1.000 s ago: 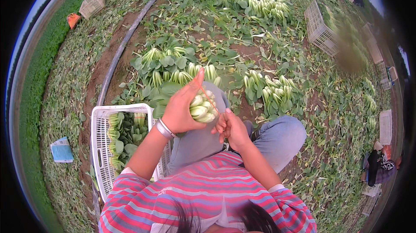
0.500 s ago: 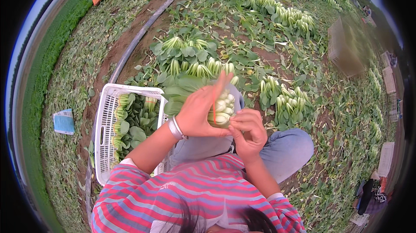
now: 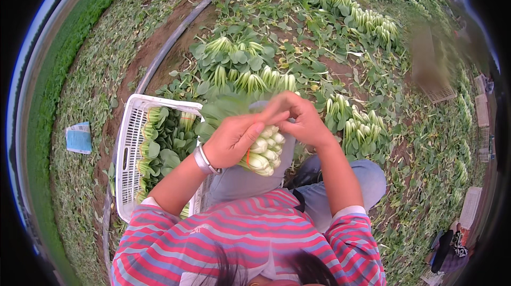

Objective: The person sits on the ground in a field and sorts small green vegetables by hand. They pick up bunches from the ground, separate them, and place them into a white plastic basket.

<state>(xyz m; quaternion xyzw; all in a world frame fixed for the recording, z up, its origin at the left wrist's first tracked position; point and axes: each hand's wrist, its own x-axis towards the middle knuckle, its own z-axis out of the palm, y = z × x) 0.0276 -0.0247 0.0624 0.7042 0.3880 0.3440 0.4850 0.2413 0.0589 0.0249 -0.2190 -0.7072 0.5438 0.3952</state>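
- Head view, looking down: a bunch of pale-stemmed leafy greens [image 3: 262, 154] was at the centre, above the wearer's left thigh [image 3: 230, 185]; whether it touched the thigh could not be told.
- Its long axis ran slantwise: green leaves [image 3: 221, 111] toward 10 o'clock, rounded white stem ends toward 4 o'clock.
- An orange band [image 3: 248, 157] showed against the stems.
- The left hand [image 3: 234, 138], below a silver bracelet [image 3: 203, 160], grasped the bunch from its 9 o'clock side.
- The right hand [image 3: 304, 121] bent in from 2 o'clock, fingers blurred and meeting the left hand's over the bunch; whether they pinched anything could not be told.
- A white slatted crate [image 3: 166, 102] stood near, at 9 o'clock, holding more greens, leaves inward.
- The ground was brown soil [image 3: 338, 68] strewn with loose leaves; heaps of greens lay at 12 o'clock [image 3: 234, 54] and 3 o'clock [image 3: 363, 131], with a long row [image 3: 348, 12] at 1 o'clock.
- A grey hose [image 3: 173, 38] curved past 10 o'clock; a blue-and-white packet [image 3: 79, 138] lay farther out at 9.
- Another person [image 3: 453, 251] was at the far edge, 4 o'clock.
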